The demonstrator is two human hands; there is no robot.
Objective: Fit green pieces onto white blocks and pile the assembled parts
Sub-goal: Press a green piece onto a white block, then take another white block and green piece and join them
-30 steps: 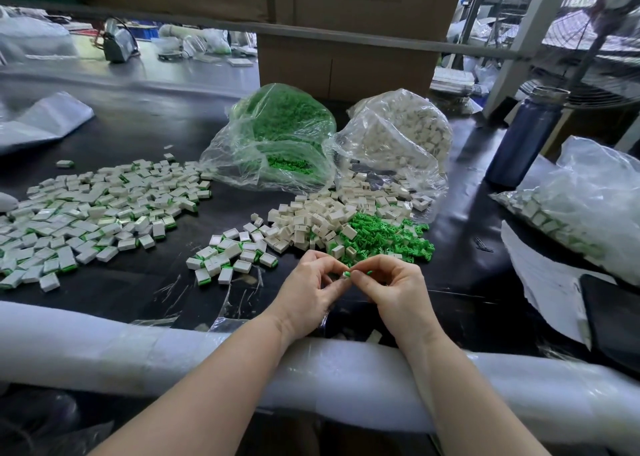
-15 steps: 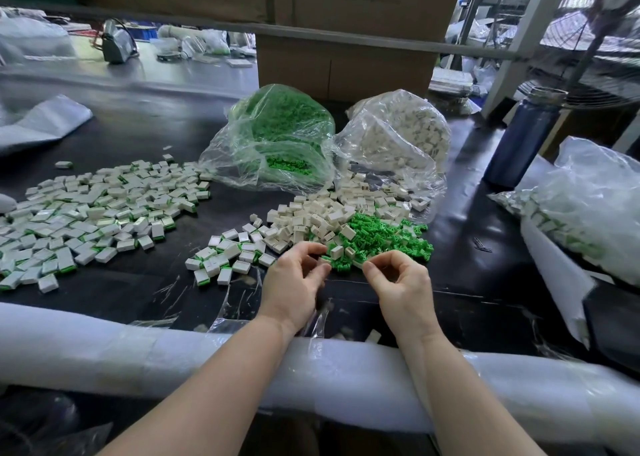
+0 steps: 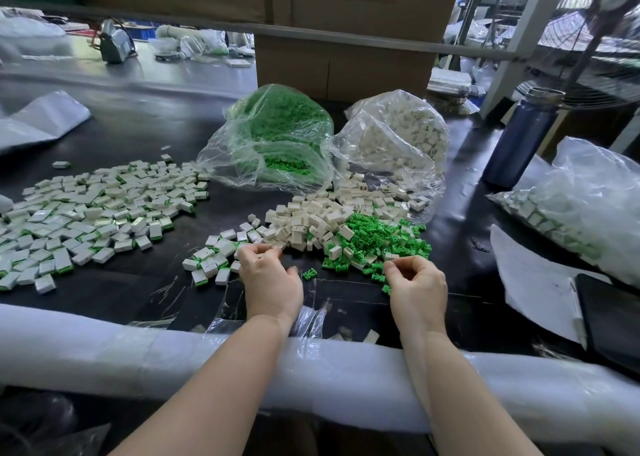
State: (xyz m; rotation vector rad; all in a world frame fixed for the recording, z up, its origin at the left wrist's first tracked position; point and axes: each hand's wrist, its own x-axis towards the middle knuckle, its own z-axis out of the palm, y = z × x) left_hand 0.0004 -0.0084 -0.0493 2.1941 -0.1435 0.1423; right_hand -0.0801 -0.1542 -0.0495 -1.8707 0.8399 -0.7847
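Note:
My left hand (image 3: 270, 277) lies by the small heap of assembled parts (image 3: 211, 261), its fingers curled at the edge of the loose white blocks (image 3: 311, 220). Whatever its fingertips hold is hidden. My right hand (image 3: 417, 284) sits at the near edge of the loose green pieces (image 3: 381, 237), thumb and forefinger curled together. I cannot make out a piece between them. One green piece (image 3: 309, 274) lies alone between my hands. A wide spread of assembled parts (image 3: 86, 213) covers the table's left side.
Behind the heaps lie a bag of green pieces (image 3: 277, 137) and a bag of white blocks (image 3: 398, 137). A blue bottle (image 3: 519, 137), another filled bag (image 3: 581, 206), paper and a dark tablet (image 3: 609, 317) stand at the right. A foam-wrapped rail (image 3: 138, 351) runs along the front edge.
My hands were joined, pinching a piece together. They have separated: the left went left to the small assembled heap, the right went right to the green pieces.

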